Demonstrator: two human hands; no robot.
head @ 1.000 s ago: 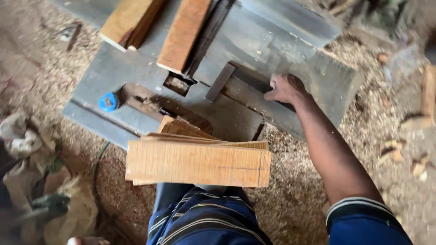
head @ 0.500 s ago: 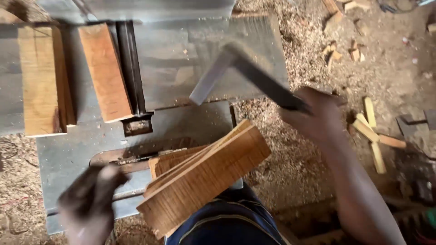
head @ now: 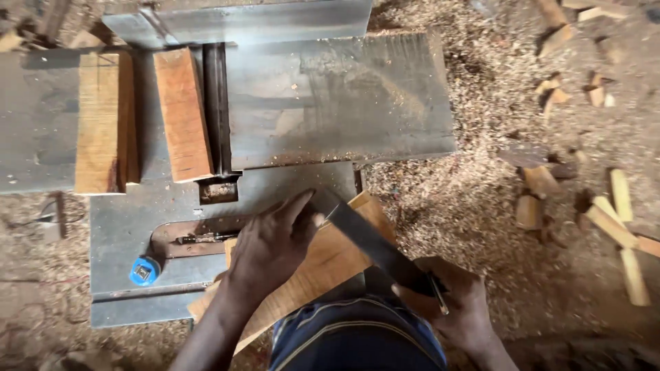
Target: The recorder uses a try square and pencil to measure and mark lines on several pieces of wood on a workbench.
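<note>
The left hand point(head: 275, 244) pressed flat, fingers spread, on the wooden board point(head: 323, 264) at six o'clock; the right hand point(head: 457, 302) gripped a try square point(head: 375, 244) (stiff, light; best held by edges).

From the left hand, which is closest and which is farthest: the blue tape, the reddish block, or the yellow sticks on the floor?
From the left hand:
1. Blue tape, just left of it.
2. Reddish block, above it on the table.
3. Yellow sticks, far right on the sawdust.
</note>
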